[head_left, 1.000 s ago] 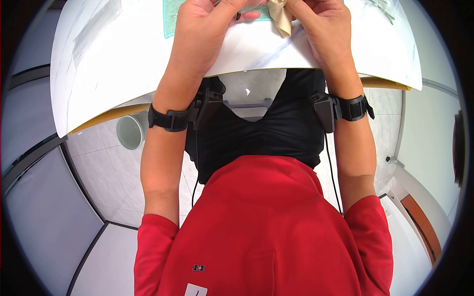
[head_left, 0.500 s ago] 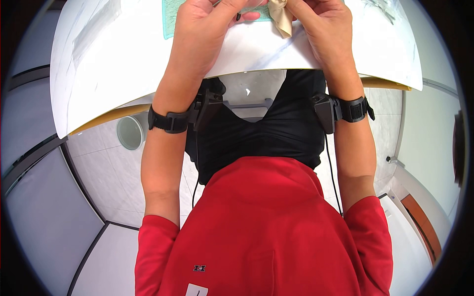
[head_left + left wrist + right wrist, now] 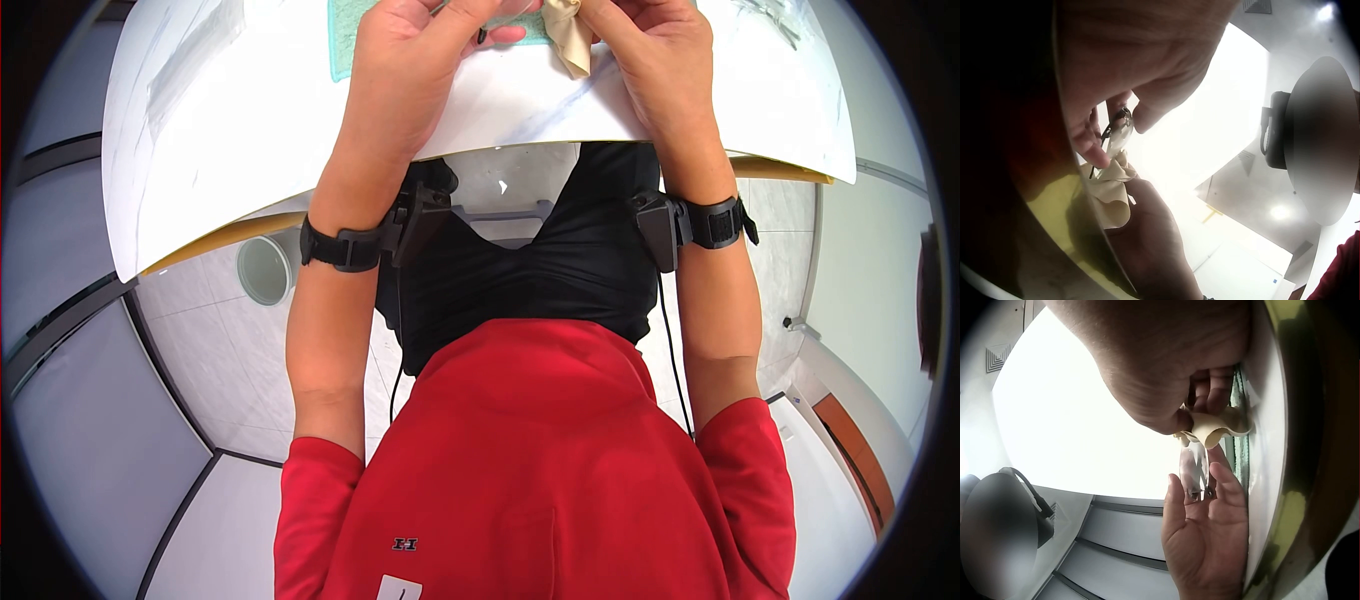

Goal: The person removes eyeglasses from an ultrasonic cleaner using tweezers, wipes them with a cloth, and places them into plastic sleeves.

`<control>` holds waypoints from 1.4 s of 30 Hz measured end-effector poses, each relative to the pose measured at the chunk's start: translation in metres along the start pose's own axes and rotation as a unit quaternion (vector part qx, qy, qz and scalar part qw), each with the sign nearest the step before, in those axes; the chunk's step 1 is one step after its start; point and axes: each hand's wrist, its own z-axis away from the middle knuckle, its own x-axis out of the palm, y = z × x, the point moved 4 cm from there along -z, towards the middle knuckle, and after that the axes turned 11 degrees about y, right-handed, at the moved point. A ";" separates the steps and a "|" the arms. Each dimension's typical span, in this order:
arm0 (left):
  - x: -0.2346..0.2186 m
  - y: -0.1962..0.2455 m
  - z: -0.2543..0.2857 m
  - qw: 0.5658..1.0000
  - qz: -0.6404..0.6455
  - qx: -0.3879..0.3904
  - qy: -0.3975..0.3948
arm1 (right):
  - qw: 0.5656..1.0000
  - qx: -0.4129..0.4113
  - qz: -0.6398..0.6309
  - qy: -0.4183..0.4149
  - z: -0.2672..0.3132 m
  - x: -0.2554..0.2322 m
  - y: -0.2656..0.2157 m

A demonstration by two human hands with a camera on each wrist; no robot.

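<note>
At the top of the head view my left hand [image 3: 410, 70] pinches a pair of eyeglasses [image 3: 1124, 132] between thumb and fingers. Their clear lens and dark temple show in the left wrist view. Opposite it, my right hand [image 3: 665, 65] grips a beige cloth [image 3: 570, 45], bunched with one end hanging down. In the right wrist view the cloth [image 3: 1210, 427] wraps over one end of the lens [image 3: 1194, 461], with the right thumb and fingers pressed round it. Both hands are above a light green mat [image 3: 343, 45], and their fingertips are partly cut off in the head view.
The white marbled table [image 3: 230, 150] has a curved front edge close below my wrists. Clear plastic packaging [image 3: 195, 70] lies at its left, and a small clear item [image 3: 775, 20] at the far right. A round bin [image 3: 264, 270] stands on the floor.
Both hands stay in nearly the same place, still on the eyeglasses and cloth. The cloth's hanging end has shifted very slightly.
</note>
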 end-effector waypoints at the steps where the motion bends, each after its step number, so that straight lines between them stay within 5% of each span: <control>1: 0.000 0.000 0.000 1.000 -0.005 0.000 0.000 | 1.000 0.000 0.000 0.000 0.000 0.000 -0.001; 11: 0.000 0.000 0.002 0.999 -0.032 -0.033 0.017 | 1.000 -0.005 0.001 0.010 0.004 0.002 -0.006; 13: 0.002 0.006 0.003 0.997 -0.050 0.052 -0.016 | 1.000 0.015 -0.011 0.009 0.005 0.003 -0.008; 17: 0.004 0.006 0.002 0.998 -0.027 0.058 -0.008 | 0.997 -0.056 0.056 0.007 0.000 -0.006 0.000; 42: -0.004 0.001 0.006 0.999 -0.025 0.033 -0.006 | 0.996 -0.061 -0.012 0.067 0.004 -0.002 -0.003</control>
